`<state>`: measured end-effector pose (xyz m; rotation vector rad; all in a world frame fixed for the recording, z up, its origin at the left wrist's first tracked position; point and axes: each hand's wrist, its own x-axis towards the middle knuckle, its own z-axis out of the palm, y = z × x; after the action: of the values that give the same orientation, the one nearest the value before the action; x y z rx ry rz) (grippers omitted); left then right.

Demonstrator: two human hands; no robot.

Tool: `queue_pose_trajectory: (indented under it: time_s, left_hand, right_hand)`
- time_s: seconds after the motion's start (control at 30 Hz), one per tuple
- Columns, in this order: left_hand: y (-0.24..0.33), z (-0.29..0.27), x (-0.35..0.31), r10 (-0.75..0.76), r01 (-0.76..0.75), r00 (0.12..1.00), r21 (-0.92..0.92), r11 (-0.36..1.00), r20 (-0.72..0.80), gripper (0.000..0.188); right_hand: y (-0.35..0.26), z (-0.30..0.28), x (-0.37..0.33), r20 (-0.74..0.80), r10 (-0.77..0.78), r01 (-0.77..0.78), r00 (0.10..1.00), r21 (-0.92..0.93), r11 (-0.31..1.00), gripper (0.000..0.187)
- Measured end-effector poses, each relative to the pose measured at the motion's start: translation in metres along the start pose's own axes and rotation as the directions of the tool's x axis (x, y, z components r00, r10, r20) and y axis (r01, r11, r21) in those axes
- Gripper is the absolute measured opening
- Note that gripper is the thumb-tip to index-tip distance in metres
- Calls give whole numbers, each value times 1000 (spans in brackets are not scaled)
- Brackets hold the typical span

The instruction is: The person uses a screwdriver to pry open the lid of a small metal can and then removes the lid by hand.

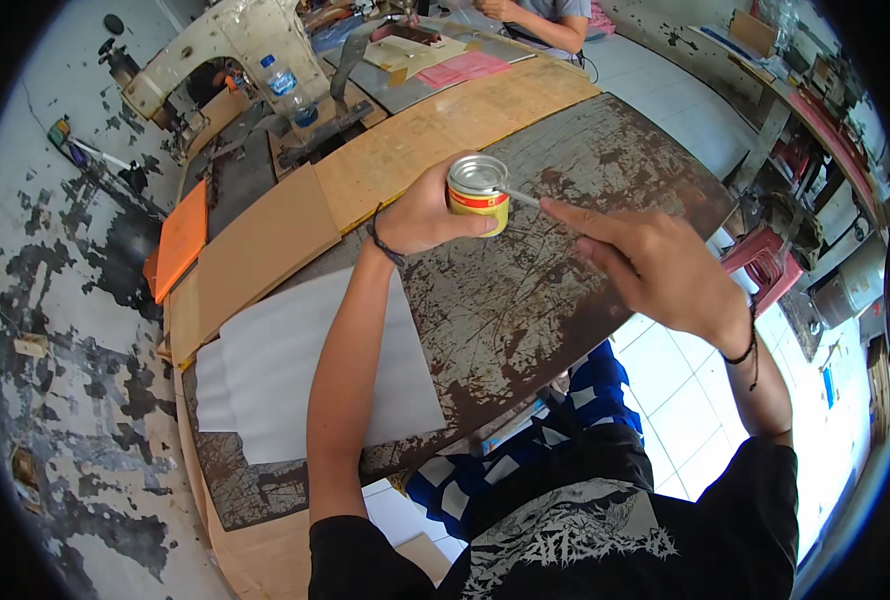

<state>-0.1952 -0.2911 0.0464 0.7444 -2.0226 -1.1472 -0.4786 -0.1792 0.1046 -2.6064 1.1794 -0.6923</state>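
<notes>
A small yellow and red tin can (482,200) with a silver lid is held above the worn table (525,300). My left hand (427,212) wraps round its side, the thumb across the front. In my right hand (655,260) is a thin, pale metal tool (522,198), gripped with the index finger stretched along it. Its tip meets the rim of the lid at the right side. The tool's other end is hidden in my palm, so its exact kind is unclear. White sheets (295,370) lie on the table under my left forearm.
A sewing machine (205,50) and a water bottle (283,82) stand at the back left. Brown boards (265,250) and an orange sheet (182,240) line the far left edge. Another person's arm (540,25) shows at the far side. A red plastic stool (765,262) stands right.
</notes>
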Motion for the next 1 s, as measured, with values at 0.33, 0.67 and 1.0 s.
queue_pose_trajectory:
  time_s: [0.33, 0.67, 1.0]
  left_hand:
    - [27, 27, -6, -23, 17, 987, -39, 999, -157, 59]
    - [25, 116, -86, -314, 237, 824, -216, 947, -473, 54]
    - [38, 171, -116, -285, 235, 602, -176, 956, -746, 47]
  right_hand:
    - [8, -37, 6, 86, -93, 97, 992, -46, 994, 38]
    - [13, -9, -17, 303, -192, 164, 933, 116, 980, 38]
    - [8, -2, -21, 433, -284, 190, 856, 246, 950, 45]
